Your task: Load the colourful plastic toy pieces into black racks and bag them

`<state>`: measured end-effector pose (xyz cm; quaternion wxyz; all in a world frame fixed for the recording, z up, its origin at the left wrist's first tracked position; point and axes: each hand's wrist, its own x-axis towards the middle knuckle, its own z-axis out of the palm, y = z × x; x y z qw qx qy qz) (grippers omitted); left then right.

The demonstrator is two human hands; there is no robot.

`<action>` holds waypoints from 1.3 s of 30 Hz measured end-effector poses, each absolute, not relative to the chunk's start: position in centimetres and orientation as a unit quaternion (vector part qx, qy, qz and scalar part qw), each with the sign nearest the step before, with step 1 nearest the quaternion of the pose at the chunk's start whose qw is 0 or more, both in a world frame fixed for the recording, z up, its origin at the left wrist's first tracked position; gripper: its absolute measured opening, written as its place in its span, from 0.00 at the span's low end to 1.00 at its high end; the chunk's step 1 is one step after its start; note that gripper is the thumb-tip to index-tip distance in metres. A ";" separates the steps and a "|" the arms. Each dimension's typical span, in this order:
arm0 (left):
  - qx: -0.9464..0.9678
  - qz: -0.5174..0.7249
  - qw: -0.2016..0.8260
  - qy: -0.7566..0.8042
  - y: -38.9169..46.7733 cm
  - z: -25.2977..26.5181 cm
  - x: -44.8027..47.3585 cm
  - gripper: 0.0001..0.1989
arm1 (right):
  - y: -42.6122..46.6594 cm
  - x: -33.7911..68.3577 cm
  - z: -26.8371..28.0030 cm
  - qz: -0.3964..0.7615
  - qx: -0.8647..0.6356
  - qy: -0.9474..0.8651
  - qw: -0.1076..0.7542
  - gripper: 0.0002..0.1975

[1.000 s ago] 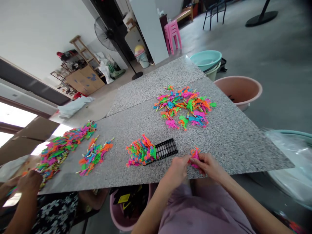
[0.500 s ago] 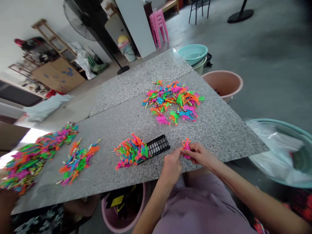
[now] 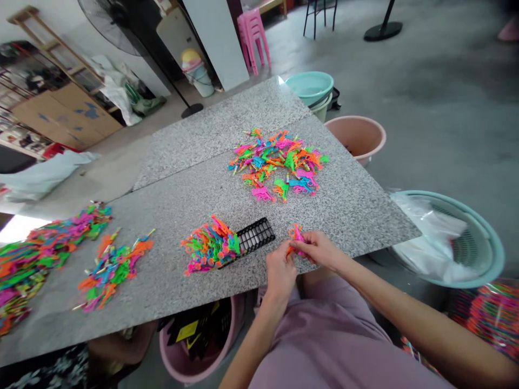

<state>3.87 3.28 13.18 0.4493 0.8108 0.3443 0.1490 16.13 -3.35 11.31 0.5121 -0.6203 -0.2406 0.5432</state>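
Observation:
My left hand [image 3: 283, 266] and my right hand [image 3: 318, 249] meet just over the front edge of the table, both closed. Between them is a small pink and orange plastic toy gun [image 3: 298, 233]; the right fingers pinch its pink part, and the left fingers close by its orange part. To the left of my hands lies a black slotted rack [image 3: 259, 233], its far-left part covered by a dense row of colourful toy guns [image 3: 211, 243]. Farther back on the table is a loose heap of similar toy guns [image 3: 279, 156] in pink, orange, green and blue.
On the left are a smaller pile [image 3: 117, 265] and a long heap [image 3: 52, 248] of such pieces. A pink tub [image 3: 166, 346] stands below the table edge. Basins, including a brown one [image 3: 375, 143], and a teal basket [image 3: 492, 243] with plastic bags line the right.
The camera view has turned a little to the right, so everything appears farther left. Both hands stay together at the toy gun, with its orange part now lower, by my left fingers.

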 end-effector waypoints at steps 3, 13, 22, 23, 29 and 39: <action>0.792 0.160 0.474 0.350 3.5 12.9 4.0 0.12 | -2.9 16.2 11.9 0.576 -0.603 -0.193 0.517 0.21; 0.658 0.159 0.663 0.320 3.8 11.5 3.8 0.14 | -4.2 18.4 12.1 0.701 -0.487 -0.115 0.509 0.08; 0.591 0.192 0.688 0.376 3.1 11.8 4.6 0.15 | -5.4 17.8 11.6 0.606 -0.643 -0.213 0.417 0.18; 0.596 0.200 0.680 0.379 3.4 11.9 4.6 0.16 | -5.5 18.0 11.9 0.587 -0.649 -0.239 0.421 0.18; 0.636 0.257 0.614 0.392 5.6 13.0 4.9 0.16 | -4.9 17.3 11.9 0.441 -0.682 -0.367 0.454 0.18; 0.869 0.267 0.245 0.338 8.6 20.1 -2.2 0.37 | 0.0 15.2 12.4 0.306 -0.688 -0.488 0.441 0.09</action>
